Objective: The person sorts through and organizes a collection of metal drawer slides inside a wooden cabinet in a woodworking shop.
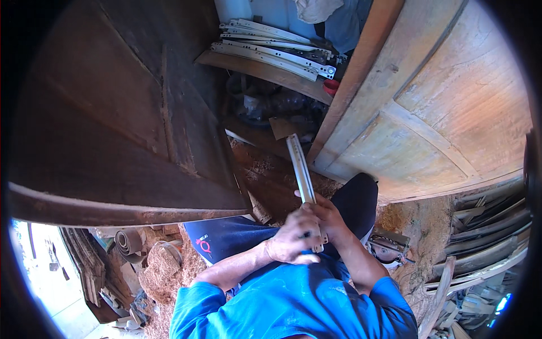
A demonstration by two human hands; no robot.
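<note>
A pale metal drawer slide points up and away between my legs. My right hand is wrapped round its lower part. My left hand, slightly blurred, is curled over the slide's lower end, with a small dark shape among its fingers that I cannot make out. Several similar slides lie stacked on a wooden shelf inside the cabinet ahead.
Dark wooden panel on the left, pale door on the right. Red container by the shelf. Circular saw beside my right leg, shavings, carpet roll, wood offcuts. Dark clutter under the shelf.
</note>
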